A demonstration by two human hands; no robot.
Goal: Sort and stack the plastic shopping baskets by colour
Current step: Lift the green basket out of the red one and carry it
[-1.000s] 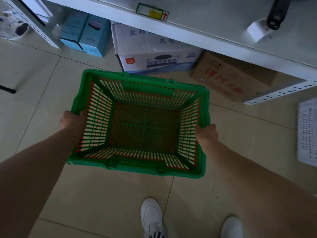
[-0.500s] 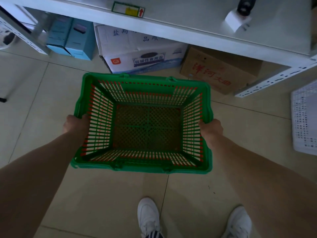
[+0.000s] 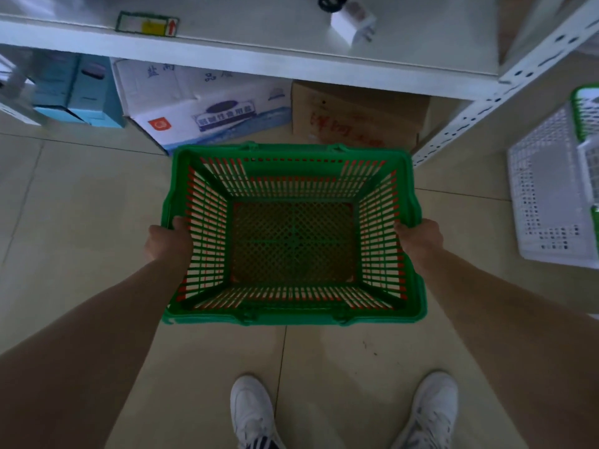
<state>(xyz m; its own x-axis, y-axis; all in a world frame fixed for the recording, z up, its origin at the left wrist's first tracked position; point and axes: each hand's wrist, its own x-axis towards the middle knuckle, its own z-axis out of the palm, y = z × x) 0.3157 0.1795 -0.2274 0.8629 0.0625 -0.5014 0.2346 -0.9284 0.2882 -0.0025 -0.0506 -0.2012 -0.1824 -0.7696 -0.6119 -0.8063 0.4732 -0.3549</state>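
- The green basket (image 3: 293, 234) hangs level above the tiled floor (image 3: 81, 222), open side up, in front of the white shelf (image 3: 259, 56).
- The left hand (image 3: 168, 243) is closed around the basket's left rim, thumb hooked inside; the right hand (image 3: 419, 236) is clamped the same way on the right rim. A grip on 2 opposite edges keeps it from tipping.
- Red shows through the slots, likely a second basket nested beneath; I cannot tell for certain.
- A white basket (image 3: 547, 202) lies near the floor's right edge, with another green basket (image 3: 583, 108) just beside it, probably the pile this 1 belongs with.
- Cardboard boxes (image 3: 207, 105) sit under the shelf.
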